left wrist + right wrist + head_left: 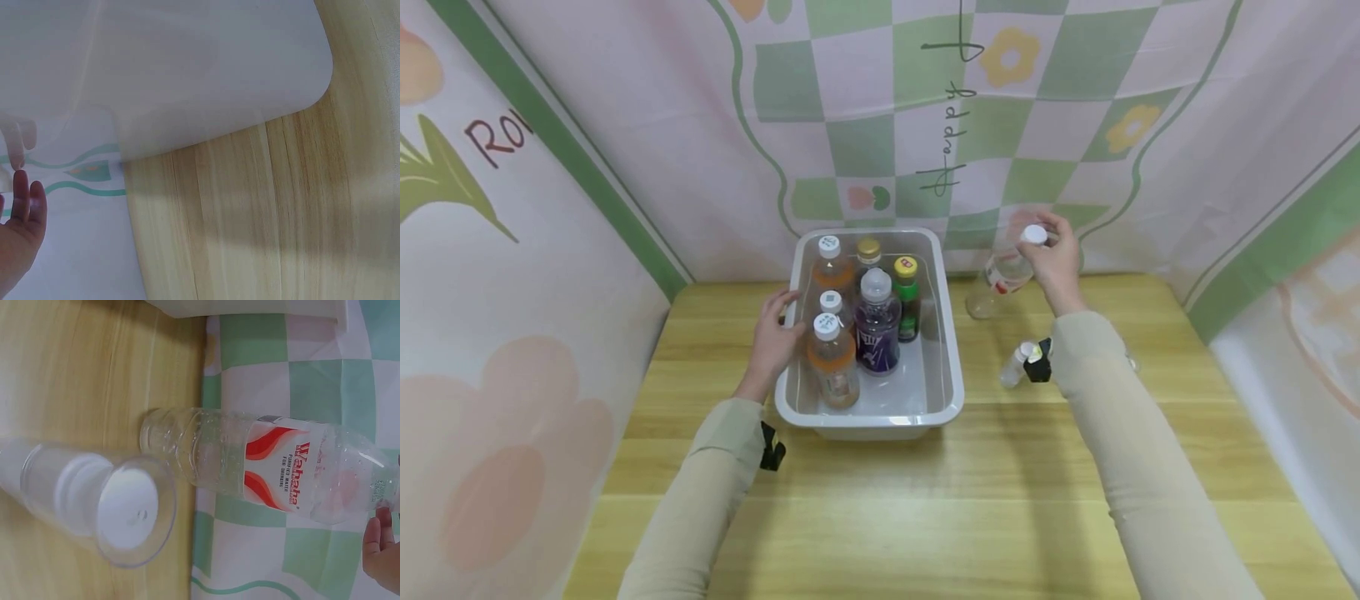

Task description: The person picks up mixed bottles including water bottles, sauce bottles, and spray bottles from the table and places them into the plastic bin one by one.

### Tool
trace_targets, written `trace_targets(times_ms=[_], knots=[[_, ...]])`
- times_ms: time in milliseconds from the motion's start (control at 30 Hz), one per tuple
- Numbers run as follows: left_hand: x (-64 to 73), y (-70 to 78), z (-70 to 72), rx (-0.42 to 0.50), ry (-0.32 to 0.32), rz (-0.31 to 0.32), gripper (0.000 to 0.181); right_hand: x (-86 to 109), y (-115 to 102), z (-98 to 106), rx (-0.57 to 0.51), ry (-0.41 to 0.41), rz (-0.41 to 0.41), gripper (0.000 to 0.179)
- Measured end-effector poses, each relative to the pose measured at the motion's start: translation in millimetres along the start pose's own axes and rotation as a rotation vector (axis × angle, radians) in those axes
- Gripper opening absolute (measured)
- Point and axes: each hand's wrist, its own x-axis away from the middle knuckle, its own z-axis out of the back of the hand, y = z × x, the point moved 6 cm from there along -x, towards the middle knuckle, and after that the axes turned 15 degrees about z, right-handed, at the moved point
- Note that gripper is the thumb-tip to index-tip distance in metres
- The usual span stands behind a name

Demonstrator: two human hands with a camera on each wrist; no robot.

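Observation:
My right hand point(1057, 265) grips the clear plastic water bottle point(278, 465) by its neck, just under the white cap point(1033, 234). This bottle carries a red and white label, and its base appears to rest on the table near the back wall. At the left side of the light grey tub point(957, 392), my left hand point(771, 342) touches the rim with loosely extended fingers point(21, 197). Inside the tub stand several bottles: orange drinks with white caps point(827, 327), a purple drink bottle point(877, 329), a green-labelled bottle with a yellow cap point(907, 300) and a gold-capped bottle point(868, 250).
A small clear bottle point(1012, 371) with a white top is on the table right of the tub, beside my right wrist. The wooden table point(880, 517) ends at a patterned cloth wall point(925, 125) behind, with cloth walls at both sides.

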Motion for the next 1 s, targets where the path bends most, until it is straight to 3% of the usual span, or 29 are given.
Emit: trace_targets(times_ms=[267,433,700,1000], knots=[[0.6,-1.0,-0.3,-0.015,-0.004,0.015,0.056,1.7,13.1,16.3,-0.105,0.134,-0.044,0.064],[0.6,-1.7,-0.9,-0.015,-0.009,0.016,0.056,1.5,10.3,25.9,-0.178,0.185,-0.041,0.064],[0.9,-1.6,-0.5,-0.003,-0.012,0.016,0.056,0.2,-12.7,36.0,-0.445,0.283,0.059,0.061],[1.1,-0.4,-0.2,-0.005,-0.015,0.013,0.056,2.6,-54.2,39.5,-0.687,0.319,0.176,0.059]])
